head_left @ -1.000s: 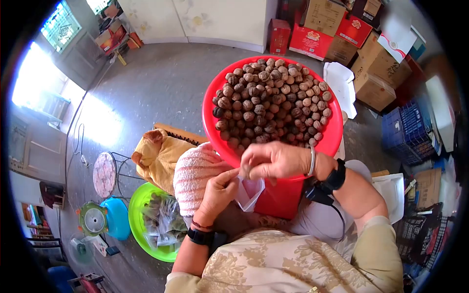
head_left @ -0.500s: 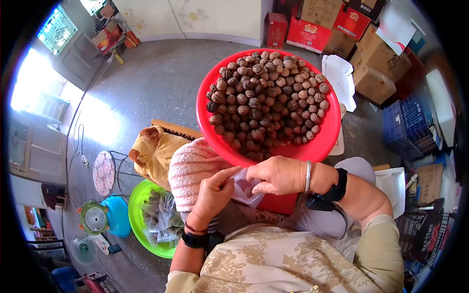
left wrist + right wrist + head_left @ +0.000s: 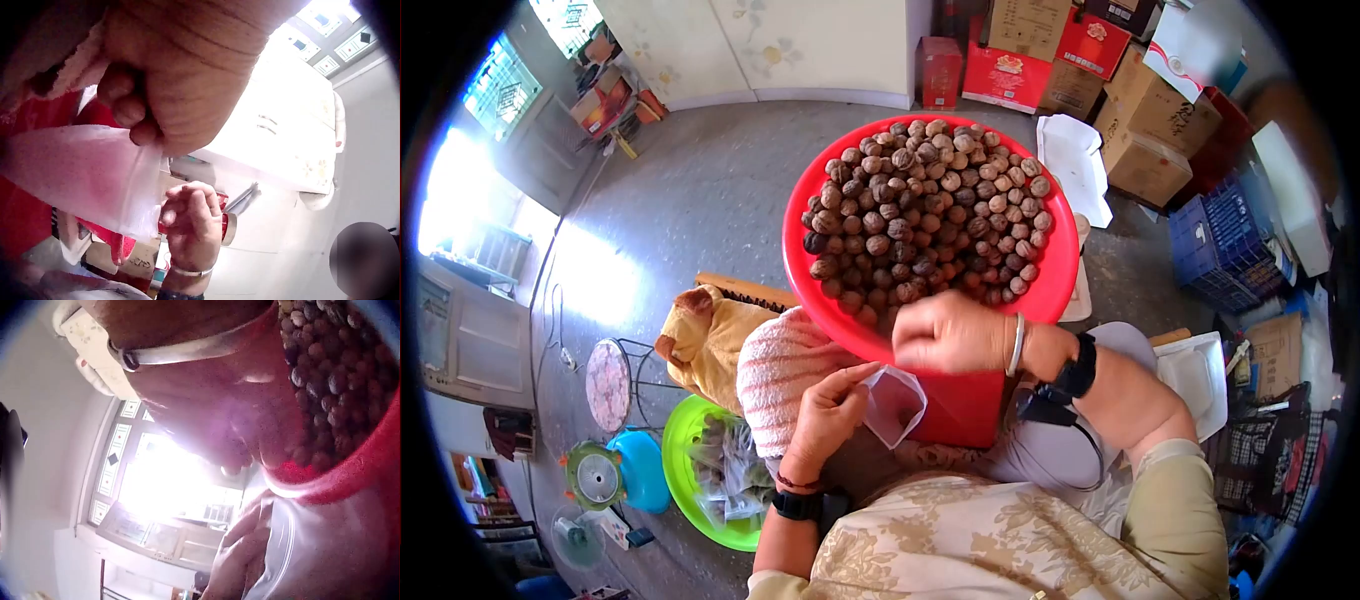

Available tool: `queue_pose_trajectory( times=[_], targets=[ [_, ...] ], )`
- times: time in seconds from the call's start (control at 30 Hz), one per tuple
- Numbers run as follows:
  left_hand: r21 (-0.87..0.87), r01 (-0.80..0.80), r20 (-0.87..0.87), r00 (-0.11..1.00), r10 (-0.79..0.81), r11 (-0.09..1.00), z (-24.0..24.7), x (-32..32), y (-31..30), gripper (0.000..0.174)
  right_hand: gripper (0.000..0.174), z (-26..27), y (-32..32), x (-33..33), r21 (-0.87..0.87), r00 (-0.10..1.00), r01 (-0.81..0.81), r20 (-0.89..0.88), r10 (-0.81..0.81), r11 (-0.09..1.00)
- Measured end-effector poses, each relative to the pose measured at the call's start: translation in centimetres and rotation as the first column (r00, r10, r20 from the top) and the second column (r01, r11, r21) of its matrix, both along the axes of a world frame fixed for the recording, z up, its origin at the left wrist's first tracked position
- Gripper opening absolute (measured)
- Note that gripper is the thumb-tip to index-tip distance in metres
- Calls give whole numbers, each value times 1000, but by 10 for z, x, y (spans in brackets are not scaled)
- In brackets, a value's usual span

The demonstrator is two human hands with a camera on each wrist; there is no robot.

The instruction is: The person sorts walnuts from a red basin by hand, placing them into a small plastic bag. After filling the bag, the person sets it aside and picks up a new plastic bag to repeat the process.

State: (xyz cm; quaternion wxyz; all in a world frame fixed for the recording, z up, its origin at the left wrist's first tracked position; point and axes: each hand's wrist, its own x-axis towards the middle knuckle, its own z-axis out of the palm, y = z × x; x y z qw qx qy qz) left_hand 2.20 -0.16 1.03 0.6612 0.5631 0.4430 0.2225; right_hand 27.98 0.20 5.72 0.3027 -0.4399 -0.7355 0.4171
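Note:
My left hand (image 3: 824, 422) pinches the rim of a clear plastic bag (image 3: 896, 404) between thumb and fingers, and the bag's mouth gapes upward. In the left wrist view the bag (image 3: 94, 178) hangs below that hand, its film cloudy and pinkish. My right hand (image 3: 956, 334), blurred, hovers at the near rim of a red basin (image 3: 1060, 270), right of the bag. Its fingers (image 3: 199, 203) are loosely curled, with nothing seen between them; the head view hides the fingertips. Walnuts (image 3: 930, 205) are heaped in the basin.
A pink striped towel (image 3: 775, 375) covers the left knee. Left of it are a yellow cloth (image 3: 710, 340) and a green basin (image 3: 680, 490) holding filled plastic bags (image 3: 735, 475). Cardboard boxes (image 3: 1150, 145) and a blue crate (image 3: 1225, 245) stand to the right.
My right hand dipped to the bag's mouth, then moved up and away toward the walnut basin. The bag's mouth now shows wider. My left hand keeps its pinch on the rim.

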Motion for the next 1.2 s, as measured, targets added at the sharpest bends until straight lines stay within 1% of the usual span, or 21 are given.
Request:
queue_pose_trajectory(
  times=[0.03, 0.07, 0.1, 0.17, 0.2, 0.27, 0.3, 0.37, 0.4, 0.53, 0.63, 0.7, 0.83, 0.9, 0.93, 0.97, 1.03, 1.07, 1.1, 1.17, 1.2],
  targets=[
    [0, 2, 3, 1000, -2, 1000, 0, 0, 0, 35, 13, -3, 10, 8, 48, 990, 133, 40, -135, 990],
    [-2, 10, -2, 1000, -10, 1000, 0, 0, 0, 35, 12, -15, 22, 18, 185, 953, 254, 118, -278, 949],
    [-5, 19, -7, 1000, -19, 1000, -1, 0, 0, 34, 13, -22, 30, 25, 183, 890, 388, 179, -419, 903],
    [-6, 23, 5, 1000, -23, 1000, -1, 0, 1, 34, 11, -44, 46, 39, 163, 788, 520, 288, -544, 839],
    [-6, 26, 15, 1000, -25, 1000, -2, 0, 2, 34, 11, -54, 51, 42, 164, 785, 523, 289, -548, 836],
    [-17, 37, 25, 999, -37, 999, -2, -2, 3, 34, 22, -75, 61, 45, 168, 688, 566, 442, -575, 807],
    [-28, 45, 33, 999, -44, 999, -2, -3, 4, 34, 22, -81, 64, 45, 169, 686, 568, 443, -577, 805],
    [-35, 53, 50, 997, -51, 998, -1, -4, 5, 35, 36, -91, 69, 43, 140, 663, 555, 521, -538, 820],
    [-43, 57, 64, 996, -54, 997, -1, -5, 5, 35, 39, -93, 70, 43, 133, 666, 543, 532, -522, 829],
    [-85, 65, 92, 994, -57, 994, -3, -8, 7, 36, 39, -95, 73, 41, 119, 673, 528, 546, -499, 841],
    [-146, 58, 117, 992, -41, 987, -2, -9, 6, 37, 34, -95, 73, 44, 144, 682, 498, 544, -489, 855],
    [-150, 71, 115, 992, -54, 986, -3, -8, 6, 37, 27, -97, 74, 45, 218, 664, 485, 539, -518, 847],
    [-141, 71, 121, 991, -54, 987, -2, -7, 6, 37, 23, -97, 75, 44, 262, 630, 500, 544, -554, 825],
    [-119, 58, 96, 994, -47, 991, -3, -7, 6, 38, 25, -71, 70, 35, 262, 709, 511, 409, -574, 819],
    [-121, 47, 96, 995, -35, 992, -2, -6, 6, 38, 27, -58, 66, 29, 215, 752, 519, 345, -562, 827],
    [-124, 57, 98, 994, -45, 991, -2, -6, 7, 38, 27, -46, 61, 24, 213, 759, 509, 346, -551, 834],
    [-128, 52, 99, 994, -40, 990, -2, -6, 8, 38, 31, -20, 48, 13, 142, 921, 360, 99, -376, 922],
    [-135, 58, 122, 992, -42, 989, -3, -6, 8, 38, 31, 5, 37, 4, 77, 941, 329, 56, -333, 941],
    [-141, 66, 146, 988, -45, 988, -4, -7, 8, 38, 31, 15, 30, 0, 75, 945, 319, 56, -323, 945],
    [-140, 54, 131, 991, -35, 989, -5, -6, 9, 38, 28, 26, 20, -4, 264, 991, 124, 11, -131, 957],
    [-139, 52, 116, 993, -36, 989, -5, -6, 8, 38, 26, 32, 14, -7, 319, 995, 86, 21, -98, 944]
  ],
)
